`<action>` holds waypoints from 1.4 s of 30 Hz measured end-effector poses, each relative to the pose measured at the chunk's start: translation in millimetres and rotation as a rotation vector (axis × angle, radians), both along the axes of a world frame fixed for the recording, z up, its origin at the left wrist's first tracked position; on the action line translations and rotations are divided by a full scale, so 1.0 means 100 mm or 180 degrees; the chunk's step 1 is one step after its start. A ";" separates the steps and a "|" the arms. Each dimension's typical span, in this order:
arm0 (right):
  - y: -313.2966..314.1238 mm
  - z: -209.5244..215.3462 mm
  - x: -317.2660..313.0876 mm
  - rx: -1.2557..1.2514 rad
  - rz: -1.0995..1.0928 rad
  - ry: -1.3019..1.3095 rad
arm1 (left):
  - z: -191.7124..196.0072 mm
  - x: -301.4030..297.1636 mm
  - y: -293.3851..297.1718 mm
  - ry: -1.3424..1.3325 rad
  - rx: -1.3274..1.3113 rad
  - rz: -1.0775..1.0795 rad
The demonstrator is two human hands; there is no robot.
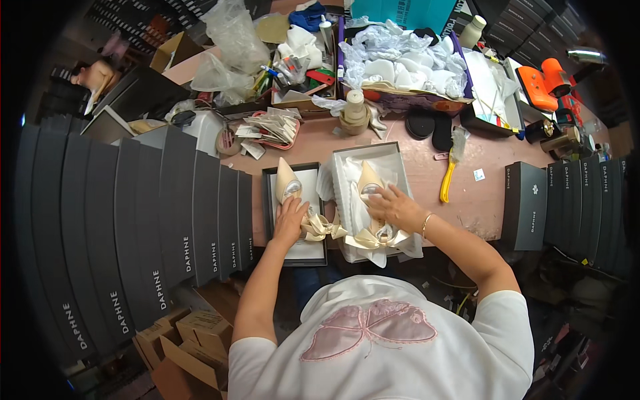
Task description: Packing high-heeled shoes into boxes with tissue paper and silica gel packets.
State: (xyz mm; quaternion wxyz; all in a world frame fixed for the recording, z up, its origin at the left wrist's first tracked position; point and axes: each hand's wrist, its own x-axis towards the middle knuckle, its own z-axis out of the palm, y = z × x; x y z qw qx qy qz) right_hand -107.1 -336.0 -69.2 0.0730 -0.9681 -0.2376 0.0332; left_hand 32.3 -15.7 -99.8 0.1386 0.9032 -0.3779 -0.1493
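My left hand (291, 219) lies over the middle of a cream pointed-toe shoe (287, 176), its fingers curled onto it. The shoe rests in a shallow dark box tray (309, 255), toe pointing away from me, a satin ribbon bow (319, 227) at its near end. To the right, a second cream pointed-toe shoe (369, 179) sits in an open shoe box (396, 155) lined with white tissue paper (355, 208). My right hand (399, 209) is over this shoe with its fingers apart and slightly blurred. A matching bow (377, 238) shows below that hand.
Dark shoe boxes (175, 213) stand in a row at left, more (525, 207) at right. Behind are a tray of paper tags (270, 131), a bottle (355, 107), a carton of crumpled tissue (404, 100), black pads (430, 127), a yellow-handled brush (448, 177) and an orange tool (539, 90).
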 end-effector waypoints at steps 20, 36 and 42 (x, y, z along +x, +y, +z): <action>0.32 -0.09 -0.07 0.0865 -0.0225 0.0248 | 1.54 -0.54 -0.12 0.2444 -0.2567 0.1141; 0.23 1.17 -0.61 0.6661 -0.1728 0.2485 | 1.87 -0.94 -0.95 0.5336 -0.3189 0.0835; 0.21 1.04 -0.73 0.6824 -0.1817 0.2428 | 1.88 -0.99 -1.07 0.5611 -0.3137 0.0971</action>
